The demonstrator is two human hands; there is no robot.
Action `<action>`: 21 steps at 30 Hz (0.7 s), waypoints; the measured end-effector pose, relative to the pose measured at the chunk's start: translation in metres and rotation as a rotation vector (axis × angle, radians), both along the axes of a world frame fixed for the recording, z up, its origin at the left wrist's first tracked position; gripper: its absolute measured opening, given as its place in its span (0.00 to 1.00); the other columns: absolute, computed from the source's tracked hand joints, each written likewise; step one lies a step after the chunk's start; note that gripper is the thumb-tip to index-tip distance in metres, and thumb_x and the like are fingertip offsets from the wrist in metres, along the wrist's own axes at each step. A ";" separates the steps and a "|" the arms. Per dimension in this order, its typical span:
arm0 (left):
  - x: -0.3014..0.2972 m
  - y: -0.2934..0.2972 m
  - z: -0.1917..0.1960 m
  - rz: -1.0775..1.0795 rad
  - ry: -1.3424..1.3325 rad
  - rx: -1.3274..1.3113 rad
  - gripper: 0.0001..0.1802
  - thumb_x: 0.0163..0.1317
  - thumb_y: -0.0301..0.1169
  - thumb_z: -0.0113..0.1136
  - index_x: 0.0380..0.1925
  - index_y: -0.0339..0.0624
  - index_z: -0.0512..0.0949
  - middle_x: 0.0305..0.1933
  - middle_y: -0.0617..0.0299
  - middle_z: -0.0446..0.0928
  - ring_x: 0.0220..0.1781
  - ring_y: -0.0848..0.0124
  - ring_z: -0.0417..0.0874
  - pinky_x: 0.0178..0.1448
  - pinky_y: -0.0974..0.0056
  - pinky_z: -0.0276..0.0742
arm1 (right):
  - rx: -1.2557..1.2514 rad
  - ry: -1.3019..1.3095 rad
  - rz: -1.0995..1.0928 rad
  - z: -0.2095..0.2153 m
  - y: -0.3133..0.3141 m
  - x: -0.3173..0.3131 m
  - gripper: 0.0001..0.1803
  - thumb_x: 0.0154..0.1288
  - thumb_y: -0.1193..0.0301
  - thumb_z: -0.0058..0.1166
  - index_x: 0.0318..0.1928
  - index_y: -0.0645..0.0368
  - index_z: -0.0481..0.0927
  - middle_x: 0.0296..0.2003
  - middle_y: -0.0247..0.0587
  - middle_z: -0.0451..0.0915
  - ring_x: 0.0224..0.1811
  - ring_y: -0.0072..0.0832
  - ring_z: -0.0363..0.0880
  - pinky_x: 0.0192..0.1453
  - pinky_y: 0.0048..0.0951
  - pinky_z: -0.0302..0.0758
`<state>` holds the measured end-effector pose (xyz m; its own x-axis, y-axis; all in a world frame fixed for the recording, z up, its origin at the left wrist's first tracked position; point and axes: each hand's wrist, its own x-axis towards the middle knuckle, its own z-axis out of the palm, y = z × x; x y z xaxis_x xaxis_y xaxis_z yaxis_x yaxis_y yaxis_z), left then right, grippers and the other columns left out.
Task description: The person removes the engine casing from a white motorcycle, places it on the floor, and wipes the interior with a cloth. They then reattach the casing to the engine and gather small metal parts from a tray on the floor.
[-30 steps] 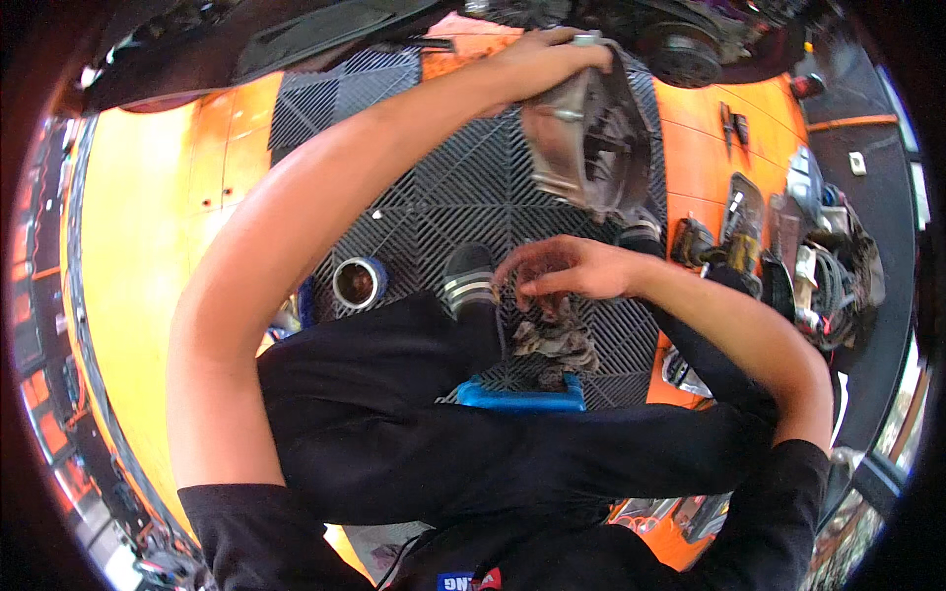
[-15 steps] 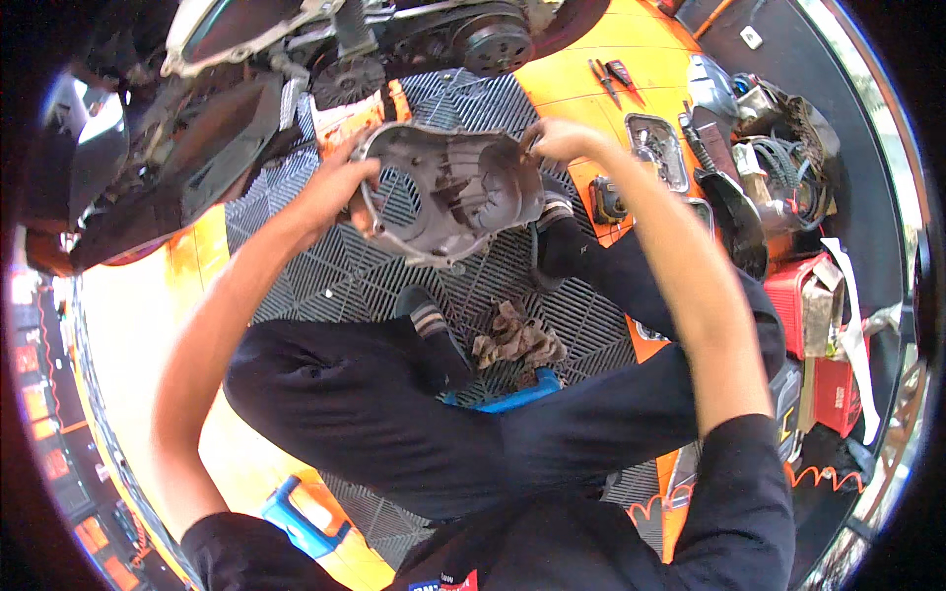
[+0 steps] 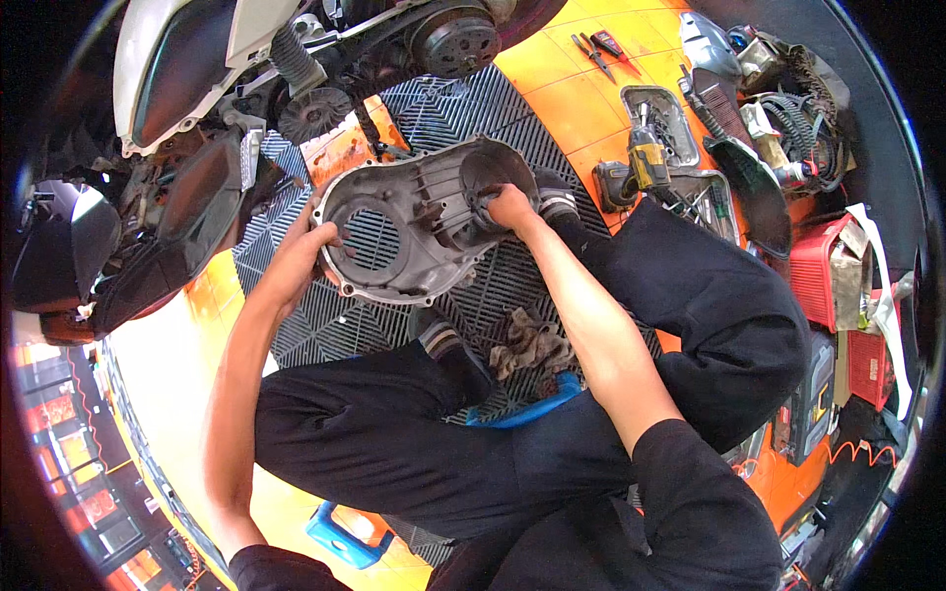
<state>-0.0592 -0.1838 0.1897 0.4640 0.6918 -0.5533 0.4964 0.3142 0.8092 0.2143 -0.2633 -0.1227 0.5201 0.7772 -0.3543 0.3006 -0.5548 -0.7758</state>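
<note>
A grey cast-metal engine cover (image 3: 402,261) is held up over the dark floor mat, its hollow inner side facing me, with a round opening at the left end and ribs in the middle. My left hand (image 3: 299,258) grips its left rim, the thumb on the inner face and the fingers behind. Inside the rounded right end is my right hand (image 3: 509,208), fingers bent against the inner wall. Something dark shows at its fingertips, but I cannot make out what. Between my legs, a crumpled brown rag (image 3: 532,345) lies on the mat.
A partly dismantled scooter (image 3: 325,69) stands ahead, its pulley exposed. Pliers (image 3: 593,57), a yellow-and-black power driver (image 3: 647,163) and a metal parts tray (image 3: 680,128) lie at the right. Farther right is a red basket (image 3: 823,276). A blue handled piece (image 3: 347,537) rests near my left thigh.
The cover has tilted so its inside faces me more fully. My right hand has left the right rim and moved into the hollow. My left hand still holds the left rim.
</note>
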 end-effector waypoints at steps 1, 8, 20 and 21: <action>0.001 0.000 0.001 -0.010 -0.002 0.008 0.42 0.64 0.29 0.51 0.79 0.54 0.51 0.41 0.61 0.74 0.40 0.69 0.83 0.36 0.66 0.81 | -0.037 0.011 0.021 -0.004 0.003 0.002 0.23 0.56 0.74 0.49 0.52 0.51 0.87 0.43 0.57 0.86 0.48 0.46 0.86 0.54 0.39 0.79; 0.008 -0.001 0.001 -0.044 -0.004 0.005 0.43 0.63 0.29 0.52 0.79 0.52 0.50 0.42 0.59 0.74 0.41 0.68 0.83 0.35 0.66 0.81 | -0.007 0.124 0.009 -0.021 0.007 0.015 0.22 0.59 0.67 0.52 0.49 0.69 0.84 0.49 0.66 0.82 0.57 0.54 0.80 0.62 0.44 0.77; -0.009 -0.003 -0.003 -0.037 -0.001 0.027 0.44 0.62 0.28 0.52 0.79 0.50 0.50 0.43 0.58 0.75 0.39 0.69 0.83 0.35 0.67 0.82 | -0.166 0.093 0.137 -0.002 0.016 -0.011 0.25 0.61 0.61 0.52 0.48 0.72 0.83 0.54 0.65 0.80 0.60 0.54 0.79 0.64 0.44 0.76; -0.007 -0.003 -0.003 -0.041 -0.008 0.026 0.43 0.62 0.28 0.51 0.79 0.50 0.50 0.42 0.58 0.75 0.39 0.70 0.83 0.35 0.68 0.82 | -0.154 0.071 0.150 -0.004 0.015 -0.007 0.25 0.61 0.61 0.51 0.48 0.71 0.83 0.53 0.64 0.80 0.59 0.54 0.79 0.64 0.44 0.76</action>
<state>-0.0661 -0.1867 0.1868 0.4962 0.6863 -0.5318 0.5019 0.2731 0.8207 0.2068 -0.2479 -0.1267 0.3721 0.7781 -0.5061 0.3363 -0.6213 -0.7078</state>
